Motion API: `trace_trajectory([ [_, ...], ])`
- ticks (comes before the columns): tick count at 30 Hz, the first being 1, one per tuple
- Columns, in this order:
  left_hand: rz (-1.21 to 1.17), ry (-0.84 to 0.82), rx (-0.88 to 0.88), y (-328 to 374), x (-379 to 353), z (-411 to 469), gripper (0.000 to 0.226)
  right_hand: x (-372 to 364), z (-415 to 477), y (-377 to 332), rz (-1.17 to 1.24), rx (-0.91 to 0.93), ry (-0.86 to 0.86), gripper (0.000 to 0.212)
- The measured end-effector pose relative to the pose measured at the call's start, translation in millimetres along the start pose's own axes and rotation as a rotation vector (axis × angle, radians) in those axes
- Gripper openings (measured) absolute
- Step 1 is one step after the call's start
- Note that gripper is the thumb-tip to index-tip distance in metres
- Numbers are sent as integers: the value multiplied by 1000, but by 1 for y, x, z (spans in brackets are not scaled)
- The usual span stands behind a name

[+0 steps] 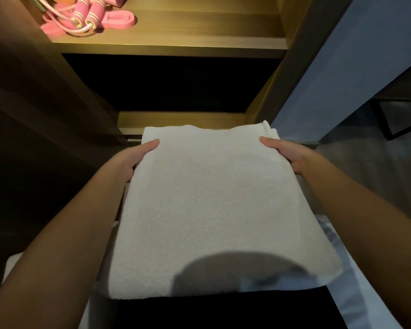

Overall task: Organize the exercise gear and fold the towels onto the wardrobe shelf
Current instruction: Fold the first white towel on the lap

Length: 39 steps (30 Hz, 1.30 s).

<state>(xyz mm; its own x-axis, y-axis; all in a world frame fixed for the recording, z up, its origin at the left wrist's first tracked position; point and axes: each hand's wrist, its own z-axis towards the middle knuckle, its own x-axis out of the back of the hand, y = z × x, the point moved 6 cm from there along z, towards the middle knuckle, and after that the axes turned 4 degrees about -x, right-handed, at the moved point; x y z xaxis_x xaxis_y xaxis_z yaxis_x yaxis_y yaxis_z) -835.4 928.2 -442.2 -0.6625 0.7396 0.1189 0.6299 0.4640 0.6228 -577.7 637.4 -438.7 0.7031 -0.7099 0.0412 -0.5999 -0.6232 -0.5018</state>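
We face the wardrobe (301, 55), front open, with a dark bay between its two shelves. The folded white towel (211, 198) is held flat before it, its far edge just over the lip of the lower shelf (180, 119). On the upper shelf (176, 36), bare wood runs right of the gear. Left hand (133, 160) and right hand (287, 155) grip the towel's side edges near the far corners, thumbs on top, fingers hidden beneath. The pink band (121, 20) and the pink-handled jump rope (86, 17) lie at the shelf's left end.
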Motion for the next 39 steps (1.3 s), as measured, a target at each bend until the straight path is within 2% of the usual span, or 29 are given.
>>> trace_trajectory([
  [4,101,99,-52,4,0,0,44,3,1,3,-25,-11,118,40],
  [7,155,61,-79,9,1,0,39,5,-2,4,-54,-32,137,35],
  [9,243,87,-101,12,4,-1,45,7,-6,0,-118,-12,210,38],
  [12,348,277,-278,19,11,-5,42,8,-12,-10,-257,146,431,50],
  [14,361,260,-282,21,6,-5,34,5,-14,-13,-270,222,493,54],
  [18,342,174,-63,13,1,-1,48,1,-9,-3,-239,66,316,47],
  [22,166,40,-37,13,-10,5,54,-1,-10,-4,-110,12,222,41],
  [26,84,100,-39,17,-3,6,50,-1,-19,-7,37,-24,126,28],
  [28,125,102,-14,10,6,6,58,0,-22,-2,6,-38,106,28],
  [32,391,173,46,-3,5,2,70,-2,-20,13,-178,-44,159,36],
  [35,373,173,44,-1,1,5,64,-3,-18,12,-226,-29,166,39],
  [39,167,-9,117,-8,-2,3,45,-2,-17,16,-194,-141,32,48],
])
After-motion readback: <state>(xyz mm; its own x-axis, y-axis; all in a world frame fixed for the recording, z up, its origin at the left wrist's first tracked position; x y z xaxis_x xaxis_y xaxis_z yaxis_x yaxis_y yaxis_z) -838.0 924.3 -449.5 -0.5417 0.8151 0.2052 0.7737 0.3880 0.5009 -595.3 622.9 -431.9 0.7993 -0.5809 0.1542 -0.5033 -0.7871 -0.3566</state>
